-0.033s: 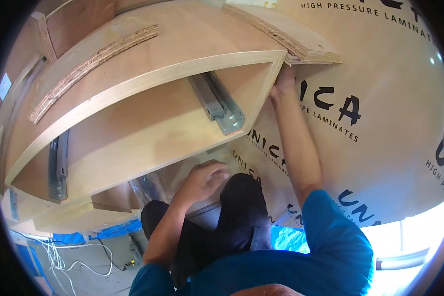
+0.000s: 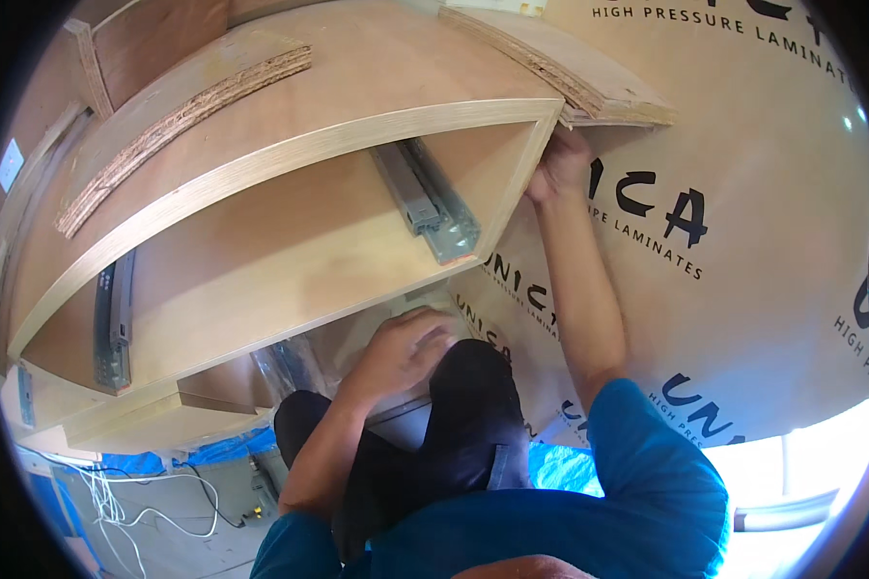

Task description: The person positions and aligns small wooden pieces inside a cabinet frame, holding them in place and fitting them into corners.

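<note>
A pale wooden cabinet [image 2: 261, 259] with a curved front edge fills the left and middle. Inside it, grey metal drawer slides [image 2: 407, 188] are fixed at both sides, the right one partly wrapped in clear plastic. Raised along the cabinet's right side, my right hand [image 2: 562, 166] is at the upper corner, under a board [image 2: 623, 101] that juts out there. Its fingers are mostly hidden. My left hand [image 2: 406, 352] rests by my knee below the cabinet, its fingers loosely bent and apart, with nothing visible in them.
A strip of chipboard [image 2: 183, 135] lies on the cabinet top. To the right, a large panel covered in printed brown film [image 2: 743, 289] stands close by my right arm. White cables [image 2: 116, 502] tangle on the floor at lower left, near blue sheeting [image 2: 135, 466].
My right hand has turned a little at the cabinet corner, so more of it shows. The left hand has shifted only slightly by the knee.
</note>
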`<state>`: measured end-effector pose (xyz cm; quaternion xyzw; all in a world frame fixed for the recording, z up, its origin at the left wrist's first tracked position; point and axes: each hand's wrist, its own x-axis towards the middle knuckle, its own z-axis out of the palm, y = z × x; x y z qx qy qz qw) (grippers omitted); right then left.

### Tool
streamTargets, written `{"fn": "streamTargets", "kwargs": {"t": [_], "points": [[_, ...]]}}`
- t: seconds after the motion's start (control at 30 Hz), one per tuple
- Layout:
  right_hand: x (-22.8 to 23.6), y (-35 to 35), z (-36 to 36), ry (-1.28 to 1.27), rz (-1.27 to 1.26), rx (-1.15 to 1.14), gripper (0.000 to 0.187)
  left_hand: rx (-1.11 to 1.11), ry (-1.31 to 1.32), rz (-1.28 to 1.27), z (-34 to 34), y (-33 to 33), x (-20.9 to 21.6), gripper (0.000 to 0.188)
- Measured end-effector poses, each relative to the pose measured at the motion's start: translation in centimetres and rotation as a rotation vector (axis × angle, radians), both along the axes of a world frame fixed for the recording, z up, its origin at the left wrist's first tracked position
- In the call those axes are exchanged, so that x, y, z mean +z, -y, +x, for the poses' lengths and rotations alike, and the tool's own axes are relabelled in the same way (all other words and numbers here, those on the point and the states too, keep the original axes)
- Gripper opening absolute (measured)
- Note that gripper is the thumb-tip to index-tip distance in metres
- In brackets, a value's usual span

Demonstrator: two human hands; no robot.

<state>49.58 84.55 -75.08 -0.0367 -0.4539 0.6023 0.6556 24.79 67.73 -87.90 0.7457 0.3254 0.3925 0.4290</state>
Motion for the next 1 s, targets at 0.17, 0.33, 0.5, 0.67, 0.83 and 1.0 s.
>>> {"fn": "streamTargets", "kwargs": {"t": [0.17,0.33,0.5,0.67,0.83,1.0], "points": [[4.2,8.2,-0.3,-0.269,0.076,0.296,0.070,0.142,0.135,0.585,5.2,-0.7,8.8,0.026],[9.1,10.1,-2.9,-0.237,-0.065,-0.017,0.074,0.526,0.354,0.970,10.3,-3.1,14.0,0.037],[10.3,9.8,-3.5,-0.186,-0.180,-0.225,0.046,0.643,0.376,1.033,11.2,-4.5,16.2,0.041],[10.7,10.1,-3.8,-0.259,-0.239,-0.245,0.041,0.609,0.455,1.017,11.4,-5.2,16.5,0.041],[10.0,9.6,-3.7,-0.236,-0.197,-0.242,0.041,0.573,0.394,0.966,10.8,-4.9,16.6,0.041],[10.8,10.0,-4.5,-0.251,-0.245,-0.335,0.039,0.534,0.398,0.974,10.5,-4.9,16.7,0.039]]}}
